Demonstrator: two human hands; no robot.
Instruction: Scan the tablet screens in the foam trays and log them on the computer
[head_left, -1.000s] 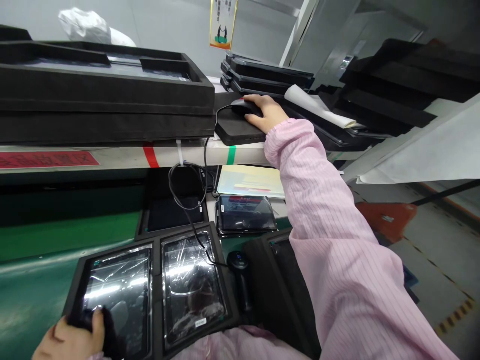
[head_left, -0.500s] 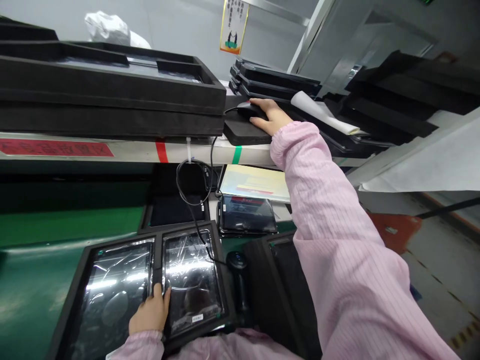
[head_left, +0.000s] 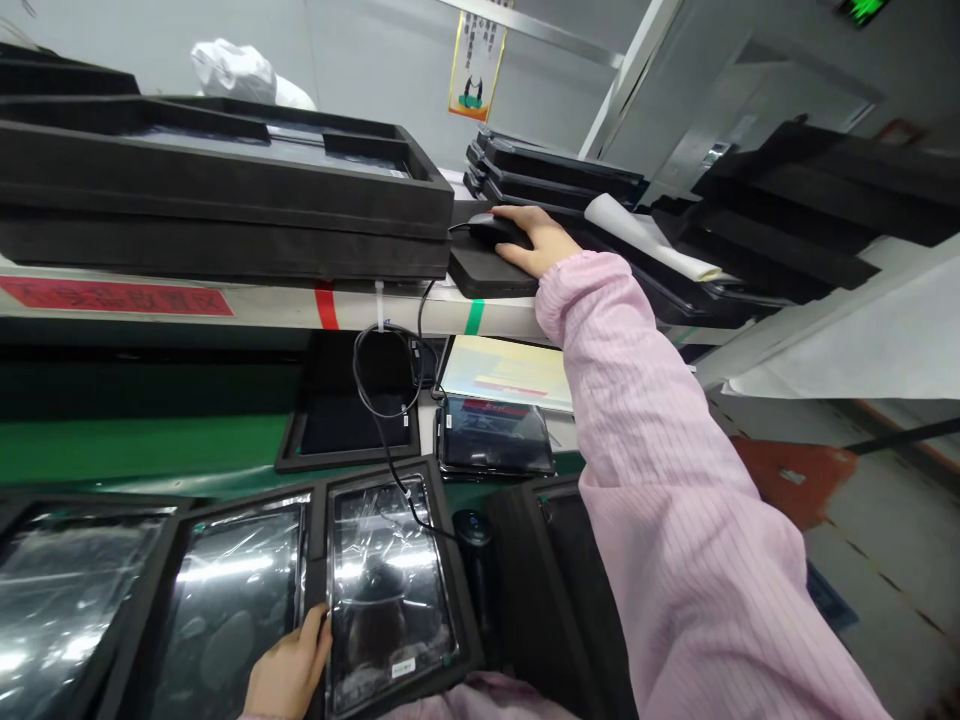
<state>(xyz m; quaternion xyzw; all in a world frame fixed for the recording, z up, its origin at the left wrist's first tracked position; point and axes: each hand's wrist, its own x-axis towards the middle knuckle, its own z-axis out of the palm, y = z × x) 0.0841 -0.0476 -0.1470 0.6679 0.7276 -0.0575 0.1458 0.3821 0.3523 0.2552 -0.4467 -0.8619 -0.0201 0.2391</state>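
My right hand point(head_left: 536, 238) rests over a black computer mouse point(head_left: 491, 228) on the shelf, thumb along its near side. The mouse sits on a dark pad point(head_left: 495, 270). Below, my left hand point(head_left: 289, 665) has its fingers drawn together at the middle divider of a black foam tray point(head_left: 318, 540); what the fingertips pinch, if anything, is hidden. A film-wrapped screen point(head_left: 390, 600) with a small white label lies in the right compartment, beside another wrapped screen point(head_left: 236, 590) in the left one. A black handheld scanner point(head_left: 474, 545) stands right of the tray, its cable running upward.
Stacked foam trays point(head_left: 225, 215) fill the shelf's left side. Black cases point(head_left: 555, 170) and a rolled white sheet point(head_left: 652, 240) lie right of the mouse. Under the shelf stand a lit display point(head_left: 506, 370) and a tablet point(head_left: 495, 437). Another foam tray point(head_left: 161, 505) is at lower left.
A further foam tray with a wrapped screen now shows at the lower left, where green tabletop was. My left hand has moved slightly down, its fingers closer together. My right hand stays on the mouse.
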